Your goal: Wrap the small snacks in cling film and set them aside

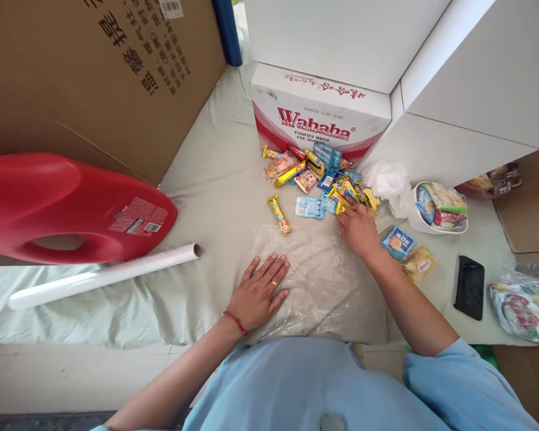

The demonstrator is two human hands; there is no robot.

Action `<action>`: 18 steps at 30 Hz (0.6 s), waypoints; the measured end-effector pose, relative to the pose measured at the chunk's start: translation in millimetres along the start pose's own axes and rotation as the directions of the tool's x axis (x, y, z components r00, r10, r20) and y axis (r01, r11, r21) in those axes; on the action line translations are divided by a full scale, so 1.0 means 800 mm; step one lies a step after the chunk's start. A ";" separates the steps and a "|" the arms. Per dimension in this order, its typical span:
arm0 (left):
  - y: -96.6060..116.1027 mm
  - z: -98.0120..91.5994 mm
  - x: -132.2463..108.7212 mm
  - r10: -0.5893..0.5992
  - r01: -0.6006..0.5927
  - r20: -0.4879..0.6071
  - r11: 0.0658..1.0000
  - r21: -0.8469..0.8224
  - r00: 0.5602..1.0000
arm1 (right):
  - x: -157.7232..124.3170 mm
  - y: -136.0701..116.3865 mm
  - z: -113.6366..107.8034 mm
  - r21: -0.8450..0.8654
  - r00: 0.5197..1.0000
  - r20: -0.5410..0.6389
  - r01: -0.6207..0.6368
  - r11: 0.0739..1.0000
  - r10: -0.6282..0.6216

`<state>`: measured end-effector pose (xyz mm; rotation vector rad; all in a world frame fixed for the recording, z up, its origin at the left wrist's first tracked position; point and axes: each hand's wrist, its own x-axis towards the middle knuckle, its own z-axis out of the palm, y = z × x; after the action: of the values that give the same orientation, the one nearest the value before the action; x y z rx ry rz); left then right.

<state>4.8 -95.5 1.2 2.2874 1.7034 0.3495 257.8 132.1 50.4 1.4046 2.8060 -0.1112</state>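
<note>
My left hand lies flat with fingers spread on a clear plastic sheet or bag. A gold ring and a red bracelet are on it. At the right edge of a pile of small wrapped snacks, my right hand has its fingers curled down on a yellow snack packet; its fingertips are partly hidden. One yellow snack bar lies apart from the pile, on the left. Beside it is a light-blue snack packet. Right of my right wrist are a blue snack packet and a yellow snack packet.
Behind the pile stands a Wahaha water carton. To the right are a crumpled white bag, a white bowl of snacks, a phone and a plastic-wrapped bundle. A red jug, white roll and large cardboard box occupy the left.
</note>
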 end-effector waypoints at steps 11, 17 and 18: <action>0.001 0.002 -0.001 0.006 -0.006 -0.024 1.000 -0.009 1.000 | 0.032 -0.042 0.022 -0.046 0.989 0.064 0.135 0.990 -0.132; -0.001 0.003 -0.001 0.010 -0.010 -0.010 1.000 -0.014 1.000 | 0.021 -0.051 -0.002 0.029 0.999 0.034 -0.014 0.999 0.013; 0.000 0.003 0.000 0.009 -0.009 -0.009 1.000 -0.013 1.000 | 0.030 -0.054 -0.005 0.034 0.998 0.009 -0.056 0.998 0.056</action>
<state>5.2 -95.9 -1.0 2.2886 1.6904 0.3724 209.0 125.7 56.5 1.4848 2.7684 -0.1648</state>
